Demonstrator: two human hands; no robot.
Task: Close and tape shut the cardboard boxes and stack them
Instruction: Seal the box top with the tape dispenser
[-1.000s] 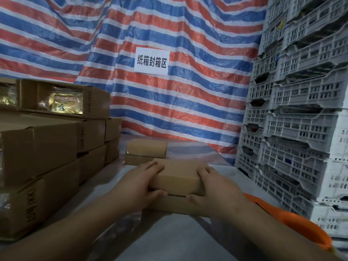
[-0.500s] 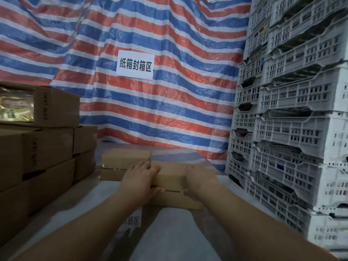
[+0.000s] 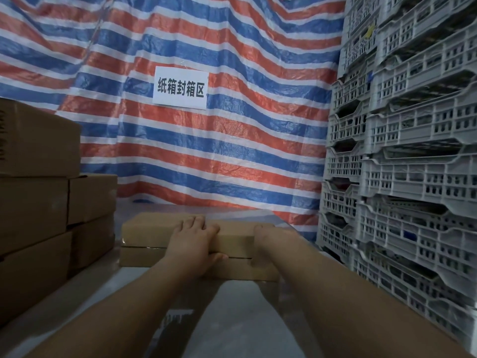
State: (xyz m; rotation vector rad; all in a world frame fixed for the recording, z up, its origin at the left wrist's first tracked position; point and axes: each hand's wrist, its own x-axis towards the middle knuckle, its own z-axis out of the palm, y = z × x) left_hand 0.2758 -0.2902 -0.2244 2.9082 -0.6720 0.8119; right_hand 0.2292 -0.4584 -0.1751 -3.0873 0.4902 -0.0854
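A small closed cardboard box (image 3: 236, 241) lies on top of a second like box (image 3: 240, 272) on the table. My left hand (image 3: 192, 245) holds the upper box at its left part, fingers over the top and thumb against the front face. Round the box's right end wraps my right hand (image 3: 265, 236), its fingers hidden behind the box. Directly to the left, touching this pair, stands another stack of two small boxes (image 3: 147, 229).
Larger cardboard boxes (image 3: 38, 210) are piled along the left side of the grey table (image 3: 232, 319). White plastic crates (image 3: 413, 177) tower on the right. A striped tarp with a white sign (image 3: 180, 87) hangs behind.
Both hands have slid the two stacked small boxes away from me, up against the other small stack at the back. The orange object at the right has left the view.
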